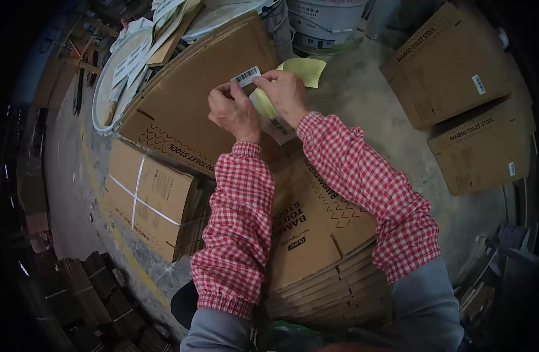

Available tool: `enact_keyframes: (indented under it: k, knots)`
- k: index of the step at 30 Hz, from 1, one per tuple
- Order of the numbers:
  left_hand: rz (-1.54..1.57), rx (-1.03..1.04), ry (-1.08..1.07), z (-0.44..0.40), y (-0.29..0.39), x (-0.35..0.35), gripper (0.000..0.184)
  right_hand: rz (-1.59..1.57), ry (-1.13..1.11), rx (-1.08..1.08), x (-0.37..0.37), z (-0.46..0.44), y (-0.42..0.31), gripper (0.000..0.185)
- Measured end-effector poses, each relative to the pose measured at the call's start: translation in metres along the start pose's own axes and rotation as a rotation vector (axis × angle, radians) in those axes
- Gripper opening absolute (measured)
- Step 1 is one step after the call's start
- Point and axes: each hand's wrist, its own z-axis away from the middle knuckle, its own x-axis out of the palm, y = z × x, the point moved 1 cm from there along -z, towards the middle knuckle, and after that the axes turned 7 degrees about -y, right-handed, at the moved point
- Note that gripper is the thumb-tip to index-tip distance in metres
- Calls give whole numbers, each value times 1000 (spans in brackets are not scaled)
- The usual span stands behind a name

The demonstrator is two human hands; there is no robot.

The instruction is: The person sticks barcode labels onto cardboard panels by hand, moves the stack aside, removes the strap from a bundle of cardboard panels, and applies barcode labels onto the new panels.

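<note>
A white barcode label [248,76] is stretched between my hands, in front of a flattened cardboard carton [193,88] that leans at a slant. My left hand [234,111] pinches the label's left end and lower edge. My right hand [283,95] is closed at the label's right end, and a strip of yellow backing paper [305,71] passes under it. The strip's lower part, with another barcode label [279,127], hangs below the right hand. Whether the first label touches the carton I cannot tell. Red-and-white checked sleeves cover both forearms.
A stack of flattened cartons [310,234] is right below my arms. A strapped carton bundle [149,193] stands at left. Two labelled cartons [448,70] [486,149] are at right. Behind are a paint bucket [328,23] and a round lid-like surface [105,88] bearing papers.
</note>
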Motion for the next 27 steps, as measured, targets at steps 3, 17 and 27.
enact_keyframes:
  k: [3, 17, 27]
  knots:
    - [-64, 9, -23, -4, 2, -5, 22, 85, -13, -20, 2, -4, -3, 31]
    - [-779, 631, -59, -31, 9, -50, 33, 521, -181, -34, -3, -21, -24, 68]
    - [-808, 573, -17, -54, 5, -87, 66, 236, -226, 256, -89, 10, 50, 36]
